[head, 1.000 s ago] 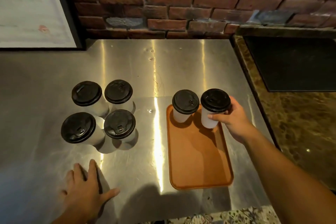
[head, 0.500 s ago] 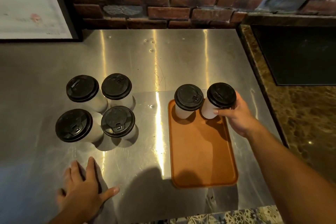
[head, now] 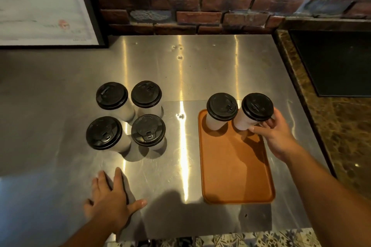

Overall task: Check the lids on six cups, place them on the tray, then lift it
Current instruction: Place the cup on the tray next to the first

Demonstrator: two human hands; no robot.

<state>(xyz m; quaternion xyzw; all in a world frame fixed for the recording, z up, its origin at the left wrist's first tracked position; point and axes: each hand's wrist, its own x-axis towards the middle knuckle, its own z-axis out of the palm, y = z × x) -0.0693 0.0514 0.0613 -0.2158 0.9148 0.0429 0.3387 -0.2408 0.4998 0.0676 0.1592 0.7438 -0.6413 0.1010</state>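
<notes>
Now my right grip (head: 275,136) is curled round the right cup (head: 244,119) at the far end of the orange tray (head: 236,170); my thumb is on its side and my other fingers go behind it, mostly hidden; I cannot tell if its bottom sits flat. The left cup (head: 214,123) stands just beside it on the tray; the two cups hide the tray's far edge. My left grip (head: 109,200) lies flat on the desk (head: 200,70) with straight fingers, holding nothing. On the desk, left of the tray, stand the back-left cup (head: 111,95), back-right cup (head: 146,94), front-left cup (head: 104,132) and front-right cup (head: 148,130), close together. All six wear black lids (head: 221,106), so their insides are hidden. A framed paper (head: 40,6) is cut off at the top left; its writing is too blurry to read.
</notes>
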